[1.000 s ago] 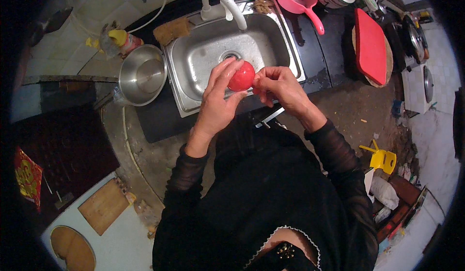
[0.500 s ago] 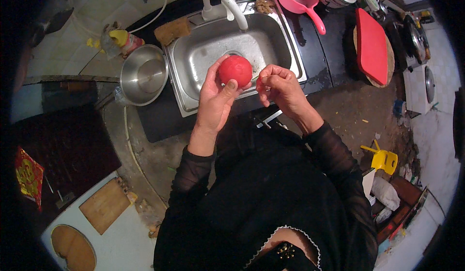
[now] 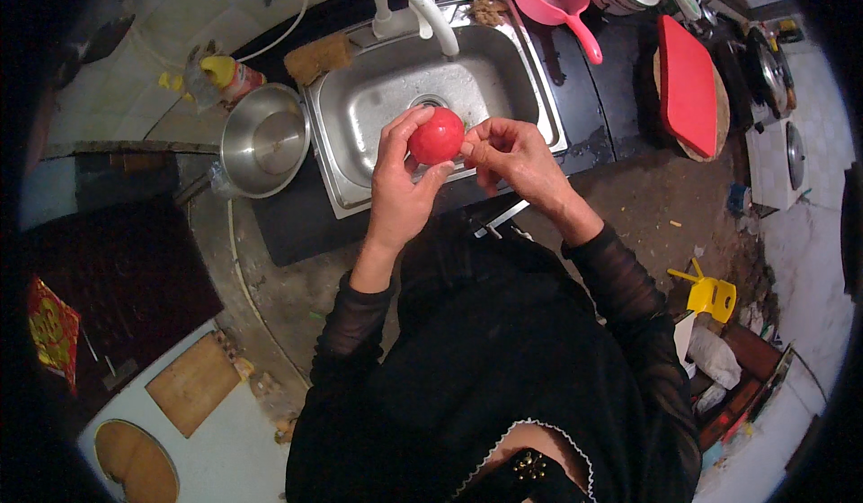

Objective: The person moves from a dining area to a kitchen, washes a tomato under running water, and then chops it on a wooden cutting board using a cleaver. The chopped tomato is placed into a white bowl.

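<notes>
A round, glossy red tomato (image 3: 438, 136) is held over the near part of the steel sink (image 3: 346, 139). My left hand (image 3: 402, 175) grips it from the left, with the thumb below and the fingers curled around its far side. My right hand (image 3: 519, 159) is closed in a pinch at the tomato's right edge, thumb and forefinger on its skin. The bit of skin between those fingertips is too small to see clearly. Both hands are above the sink's front rim.
A white faucet (image 3: 422, 8) arches over the sink. To the left stands a steel basin (image 3: 235, 148); a brown sponge (image 3: 318, 58) rests on the rim. On the right counter are a pink ladle (image 3: 553, 0) and a red cutting board (image 3: 688, 85). A yellow chair (image 3: 713, 298) stands lower right.
My right hand has moved left, from apart to pinching at the tomato's edge. My left hand has turned the tomato, so a glossier side shows, and its thumb has shifted lower.
</notes>
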